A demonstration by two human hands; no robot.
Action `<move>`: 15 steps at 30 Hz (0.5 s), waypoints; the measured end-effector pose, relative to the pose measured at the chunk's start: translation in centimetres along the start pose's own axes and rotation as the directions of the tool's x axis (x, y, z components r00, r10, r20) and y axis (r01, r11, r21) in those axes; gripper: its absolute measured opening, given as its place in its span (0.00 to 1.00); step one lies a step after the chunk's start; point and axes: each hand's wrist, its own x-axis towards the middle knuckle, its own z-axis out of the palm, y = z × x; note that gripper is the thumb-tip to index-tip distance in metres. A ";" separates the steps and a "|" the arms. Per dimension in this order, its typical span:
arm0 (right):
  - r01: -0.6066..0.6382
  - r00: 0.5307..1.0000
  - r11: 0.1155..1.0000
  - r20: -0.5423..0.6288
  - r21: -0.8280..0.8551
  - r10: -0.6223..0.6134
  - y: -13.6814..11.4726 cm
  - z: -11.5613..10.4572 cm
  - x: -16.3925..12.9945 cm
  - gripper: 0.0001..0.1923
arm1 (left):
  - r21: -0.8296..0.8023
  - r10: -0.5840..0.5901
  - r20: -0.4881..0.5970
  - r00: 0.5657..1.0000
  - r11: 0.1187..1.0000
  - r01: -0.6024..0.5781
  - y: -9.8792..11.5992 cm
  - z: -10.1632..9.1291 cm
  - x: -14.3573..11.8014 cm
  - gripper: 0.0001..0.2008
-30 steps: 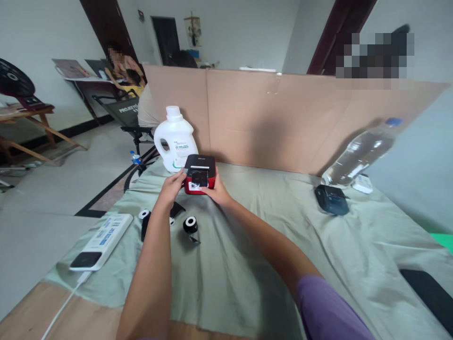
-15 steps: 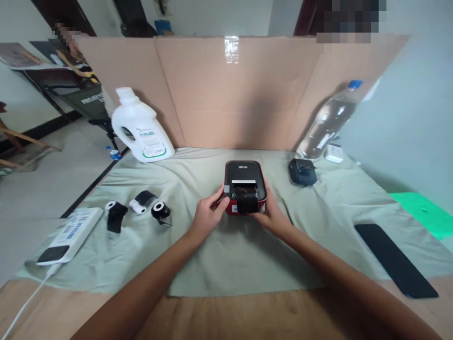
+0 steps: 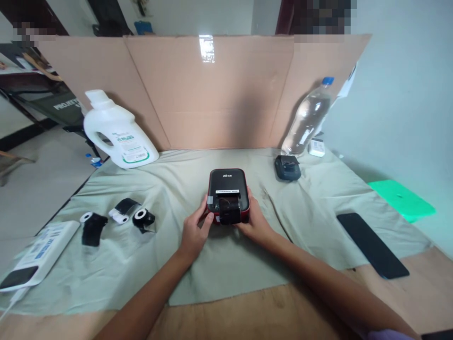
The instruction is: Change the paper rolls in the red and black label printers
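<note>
Centrally, both hands are cradling the red-and-black label printer (image 3: 228, 196) on the green cloth (image 3: 318, 208): left hand (image 3: 194, 232) and right hand (image 3: 255, 225) curled against its sides. Rigid, probably light plastic; flanks suit gripping best.

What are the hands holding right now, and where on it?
Both hold the small red and black printer resting on the cloth: left hand at its near left corner, right hand along its near right side.
</note>
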 end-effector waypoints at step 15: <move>0.043 0.999 0.999 -0.006 -0.016 -0.043 1.8 0.5 -0.7 0.58 | 0.052 0.060 -0.009 0.998 0.997 -0.059 -0.5 0.4 -0.9 0.31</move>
